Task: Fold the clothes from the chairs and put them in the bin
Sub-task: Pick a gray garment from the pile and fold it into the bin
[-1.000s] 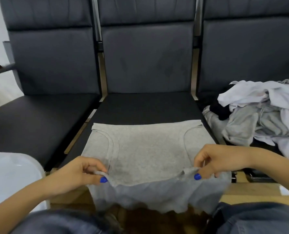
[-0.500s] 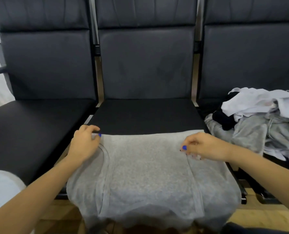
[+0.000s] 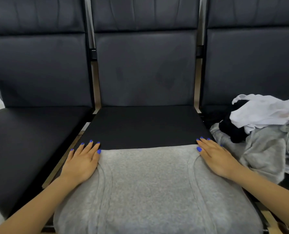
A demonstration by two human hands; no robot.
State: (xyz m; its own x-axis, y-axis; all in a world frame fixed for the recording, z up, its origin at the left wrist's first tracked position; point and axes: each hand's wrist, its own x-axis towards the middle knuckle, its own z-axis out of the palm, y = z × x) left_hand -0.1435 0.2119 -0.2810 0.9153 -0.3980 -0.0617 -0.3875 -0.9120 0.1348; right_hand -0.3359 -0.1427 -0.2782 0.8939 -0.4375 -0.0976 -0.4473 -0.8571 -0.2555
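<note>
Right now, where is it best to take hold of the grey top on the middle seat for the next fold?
Probably the grey top at its far corners, pinched from above where the left hand and right hand lie flat. That far edge is straight and both side edges are exposed there.

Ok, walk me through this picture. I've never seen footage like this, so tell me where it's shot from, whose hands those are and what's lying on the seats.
There is no machine here. A person wears a camera on the head, looking forward and down, so you see their own bare arms. The left hand and right hand lie flat and open on the side edges of a grey garment, spread over the front of the middle chair. Neither hand grips anything; they only press the cloth. On the chair to the right sits a pile of unfolded clothes, white, black and grey. The chair on the left has nothing on the part in view.
</note>
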